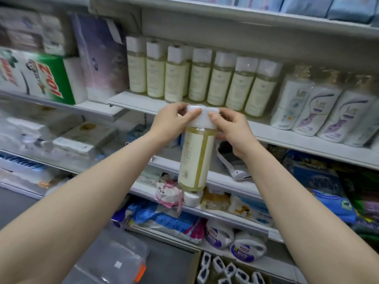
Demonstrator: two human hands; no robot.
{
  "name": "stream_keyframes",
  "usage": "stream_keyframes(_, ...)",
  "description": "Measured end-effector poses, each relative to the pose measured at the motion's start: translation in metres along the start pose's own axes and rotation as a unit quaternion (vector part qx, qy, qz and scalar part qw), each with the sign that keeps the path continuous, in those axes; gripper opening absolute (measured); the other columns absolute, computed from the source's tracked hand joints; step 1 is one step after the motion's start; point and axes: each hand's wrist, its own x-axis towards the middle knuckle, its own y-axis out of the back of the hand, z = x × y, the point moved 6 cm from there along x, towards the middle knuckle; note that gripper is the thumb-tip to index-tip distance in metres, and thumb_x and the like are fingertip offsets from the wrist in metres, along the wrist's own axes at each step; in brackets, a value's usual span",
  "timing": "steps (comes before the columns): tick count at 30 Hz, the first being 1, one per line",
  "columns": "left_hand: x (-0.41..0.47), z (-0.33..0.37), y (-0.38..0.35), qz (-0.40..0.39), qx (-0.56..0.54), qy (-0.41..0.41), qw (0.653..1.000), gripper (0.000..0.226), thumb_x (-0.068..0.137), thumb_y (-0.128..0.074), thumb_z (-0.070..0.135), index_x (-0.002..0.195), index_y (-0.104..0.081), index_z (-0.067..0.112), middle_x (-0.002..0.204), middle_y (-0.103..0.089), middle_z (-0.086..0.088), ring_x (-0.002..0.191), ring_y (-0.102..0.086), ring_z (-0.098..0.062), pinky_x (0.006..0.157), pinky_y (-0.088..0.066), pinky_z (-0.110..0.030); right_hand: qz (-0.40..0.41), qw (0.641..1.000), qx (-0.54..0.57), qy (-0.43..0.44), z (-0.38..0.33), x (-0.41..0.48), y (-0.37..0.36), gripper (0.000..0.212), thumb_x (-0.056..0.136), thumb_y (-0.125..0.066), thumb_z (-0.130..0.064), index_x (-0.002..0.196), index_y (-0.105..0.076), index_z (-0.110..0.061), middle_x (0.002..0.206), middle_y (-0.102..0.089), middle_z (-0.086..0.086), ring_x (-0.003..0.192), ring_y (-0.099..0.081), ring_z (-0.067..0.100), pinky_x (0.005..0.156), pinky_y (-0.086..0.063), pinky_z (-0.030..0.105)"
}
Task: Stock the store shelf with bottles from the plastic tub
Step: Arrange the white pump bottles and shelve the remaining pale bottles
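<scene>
1. While my left hand [171, 121] and right hand [233, 134] both pinch its white cap [202, 119], the bottle [194, 158] hangs cap-up beneath them.
2. Just above the grip, I see matching bottles [196, 78] lining the shelf [131, 103].
3. Well below left sits the tub [114, 257].

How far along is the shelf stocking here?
Done: a row of matching yellow bottles stands on the shelf. In hand: left hand and right hand grip one more bottle at its white cap, below that row. Left: shelving it; the plastic tub's contents are unclear.
</scene>
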Motion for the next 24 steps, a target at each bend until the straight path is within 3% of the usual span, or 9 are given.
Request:
stream_keyframes(3,0.022,-0.005,0.023,-0.001,-0.007,-0.014,1.0,0.066,0.067,-0.058,0.074,0.109,-0.069,0.025,0.102,-0.071,0.005,0.097,-0.068,-0.019,0.085,-0.057,-0.05,0.016,1.0,-0.017,0.014,-0.009,0.023,-0.019,0.03,0.095,-0.065,-0.031,0.119,-0.068,-0.014,0.111,-0.073,0.004,0.105,-0.069,0.022,0.089,-0.059,0.047)
stream_keyframes(11,0.082,-0.005,0.053,-0.016,-0.037,-0.045,0.998,0.073,0.07,-0.059,0.071,0.118,-0.068,0.017,0.106,-0.071,0.003,0.099,-0.068,-0.014,0.082,-0.06,-0.044,0.037,0.998,-0.018,0.039,-0.033,0.077,-0.042,0.034,0.097,-0.063,-0.029,0.126,-0.063,-0.011,0.116,-0.07,0.007,0.105,-0.069,0.02,0.085,-0.061,0.04)
stream_keyframes(17,0.126,-0.003,0.051,-0.008,-0.071,-0.055,0.996,0.047,0.09,-0.066,0.045,0.123,-0.065,0.012,0.103,-0.066,0.004,0.101,-0.066,-0.015,0.084,-0.06,-0.04,0.044,0.997,-0.036,0.051,-0.04,0.122,-0.037,0.035,0.096,-0.064,-0.031,0.127,-0.063,-0.015,0.118,-0.069,0.004,0.106,-0.068,0.019,0.086,-0.061,0.043)
stream_keyframes(21,0.157,0.007,0.051,0.022,-0.054,-0.074,0.996,0.041,0.091,-0.066,0.044,0.119,-0.068,0.015,0.096,-0.065,0.006,0.09,-0.066,-0.012,0.073,-0.061,-0.033,0.06,0.995,-0.043,0.07,-0.05,0.151,-0.029,0.031,0.095,-0.064,-0.032,0.122,-0.067,-0.016,0.114,-0.071,0.004,0.105,-0.069,0.022,0.086,-0.059,0.05)
stream_keyframes(24,0.177,0.014,0.048,0.026,-0.046,-0.095,0.994,0.038,0.091,-0.064,0.046,0.114,-0.07,0.017,0.093,-0.068,0.008,0.085,-0.066,-0.007,0.069,-0.059,-0.03,0.063,0.993,-0.05,0.084,-0.055,0.171,-0.022,0.032,0.096,-0.064,-0.033,0.123,-0.066,-0.017,0.114,-0.071,0.0,0.106,-0.068,0.017,0.087,-0.06,0.048)
